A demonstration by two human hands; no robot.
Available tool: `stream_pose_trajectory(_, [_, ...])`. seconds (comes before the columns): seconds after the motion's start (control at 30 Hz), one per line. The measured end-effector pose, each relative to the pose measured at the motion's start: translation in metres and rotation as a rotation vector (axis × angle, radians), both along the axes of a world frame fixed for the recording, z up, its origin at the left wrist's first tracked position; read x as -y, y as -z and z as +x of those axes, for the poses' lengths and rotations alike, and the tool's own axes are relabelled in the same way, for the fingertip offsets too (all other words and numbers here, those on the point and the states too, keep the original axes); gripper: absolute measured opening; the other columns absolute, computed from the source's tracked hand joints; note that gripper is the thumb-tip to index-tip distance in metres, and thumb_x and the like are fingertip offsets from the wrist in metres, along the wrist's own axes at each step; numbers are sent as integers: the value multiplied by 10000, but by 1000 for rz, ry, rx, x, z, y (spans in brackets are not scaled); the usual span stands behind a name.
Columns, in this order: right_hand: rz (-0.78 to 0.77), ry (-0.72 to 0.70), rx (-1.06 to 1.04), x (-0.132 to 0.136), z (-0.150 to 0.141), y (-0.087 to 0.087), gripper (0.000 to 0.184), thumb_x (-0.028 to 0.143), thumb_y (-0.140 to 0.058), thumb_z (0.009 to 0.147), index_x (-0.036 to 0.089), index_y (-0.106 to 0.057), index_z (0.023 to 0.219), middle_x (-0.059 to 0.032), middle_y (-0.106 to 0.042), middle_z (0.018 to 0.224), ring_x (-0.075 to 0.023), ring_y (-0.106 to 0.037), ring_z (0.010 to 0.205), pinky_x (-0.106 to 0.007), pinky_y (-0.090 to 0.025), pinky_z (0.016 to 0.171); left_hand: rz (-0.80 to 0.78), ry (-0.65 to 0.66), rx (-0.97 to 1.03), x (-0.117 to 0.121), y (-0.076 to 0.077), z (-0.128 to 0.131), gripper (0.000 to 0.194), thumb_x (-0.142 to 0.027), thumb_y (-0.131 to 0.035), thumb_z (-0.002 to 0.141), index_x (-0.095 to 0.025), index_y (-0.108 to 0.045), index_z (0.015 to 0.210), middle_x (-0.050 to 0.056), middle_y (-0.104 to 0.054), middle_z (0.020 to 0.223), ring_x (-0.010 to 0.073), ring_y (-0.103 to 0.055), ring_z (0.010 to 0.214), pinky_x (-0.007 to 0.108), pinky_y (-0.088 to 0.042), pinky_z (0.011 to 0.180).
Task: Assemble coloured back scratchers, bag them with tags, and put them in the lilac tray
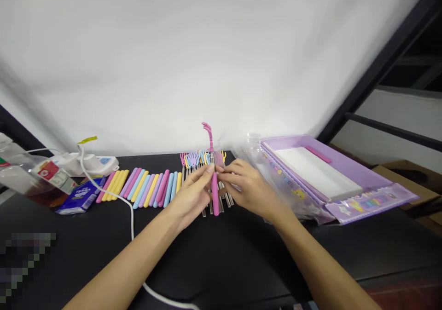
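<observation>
A pink back scratcher (215, 195) with a small hand-shaped head stands up between my hands, its head at the top and its handle pointing toward me. My left hand (193, 190) is closed on it, thumb laid along its metal shaft just above the handle. Closed fingers of my right hand (250, 186) meet it from the other side, at the top of the handle. A small translucent piece shows by these fingertips; I cannot tell what it is. Behind my hands lie several metal rods with coloured hand-shaped heads (193, 158), partly covered.
Coloured handles (138, 188) lie in a row to the left, near a blue packet (81, 195), a bottle (37, 176) and a power strip (103, 165). A white cable (132, 222) crosses the black table. At right, a purple box (362, 174) holds a pink stick (317, 154) beside clear plastic wrapping (276, 181).
</observation>
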State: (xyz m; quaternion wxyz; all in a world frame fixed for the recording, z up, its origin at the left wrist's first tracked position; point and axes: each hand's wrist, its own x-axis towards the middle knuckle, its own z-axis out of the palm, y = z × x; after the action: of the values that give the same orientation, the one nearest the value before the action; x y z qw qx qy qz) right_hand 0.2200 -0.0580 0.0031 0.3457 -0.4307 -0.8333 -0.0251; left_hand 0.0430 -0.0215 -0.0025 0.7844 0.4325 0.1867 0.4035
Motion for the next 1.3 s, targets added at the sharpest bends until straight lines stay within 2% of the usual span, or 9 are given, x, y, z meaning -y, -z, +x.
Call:
stream_pose_trajectory(0.1, [-125,-71,-112,3,-7,-1,218,126,-578,911,237,-747,993,-50,-701,1024,-223,-568,979,-403,-491,900,-81,-60,13,-1,7,2,230,-389,-732,881,-178,-767,965,95,-726,1054,234,-680,1033,388,-582,909])
stream_pose_trajectory(0.3, [-205,2,-307,1,-16,4,52,262,-690,879,221,-718,895,-66,-637,962,-226,-536,941,-364,-497,797,-117,-102,6,5,11,7,272,-387,-746,865,-149,-777,994,127,-726,1109,243,-684,1038,382,-590,908])
stream_pose_trajectory(0.47, [-303,59,-473,3,-15,0,233,353,-517,988,225,-604,814,-23,-587,819,-197,-545,827,-358,-455,809,-133,-205,0,-4,9,1,315,-473,-684,897,-205,-736,1053,107,-582,1414,286,-610,1228,405,-602,908])
stream_pose_trajectory(0.57, [-519,2,-686,5,-7,-5,302,470,-417,1030,247,-581,908,11,-579,753,-155,-542,664,-295,-460,662,-31,-338,-31,-16,10,-9,329,-347,-751,853,-246,-676,1157,79,-438,1549,297,-576,1287,426,-593,935])
stream_pose_trajectory(0.63, [-586,-7,-769,5,0,-6,318,506,-417,1027,252,-604,986,39,-522,664,-125,-475,545,-257,-403,536,59,-440,-103,-24,11,-16,545,-225,-814,774,-289,-603,1273,73,-399,1574,269,-605,1257,415,-566,985])
stream_pose_trajectory(0.73, [-524,100,-730,2,12,-7,341,510,-520,987,222,-699,1020,41,-464,621,-107,-411,537,-233,-322,481,144,-550,-191,-33,12,-25,712,-200,-831,740,-288,-522,1376,104,-528,1462,228,-655,1180,398,-518,1048])
stream_pose_trajectory(0.9, [-468,130,-630,2,30,-11,323,499,-689,879,206,-786,972,-32,-681,772,-151,-561,675,-261,-433,587,230,-669,-243,-39,11,-31,755,-286,-849,732,-222,-506,1402,45,-731,932,209,-718,1018,382,-535,1007])
stream_pose_trajectory(1.07, [-406,182,-532,8,48,-18,265,474,-745,837,220,-793,892,-61,-761,900,-227,-676,825,-327,-507,725,256,-760,-249,-44,12,-35,704,-308,-834,734,-192,-529,1359,40,-730,894,214,-728,978,377,-559,964])
stream_pose_trajectory(1.3, [-334,236,-325,15,73,-22,255,467,-750,831,234,-784,930,-68,-762,970,-262,-683,915,-376,-504,809,231,-798,-181,-49,14,-38,726,-304,-868,697,-204,-546,1340,34,-727,896,216,-725,987,401,-538,1002])
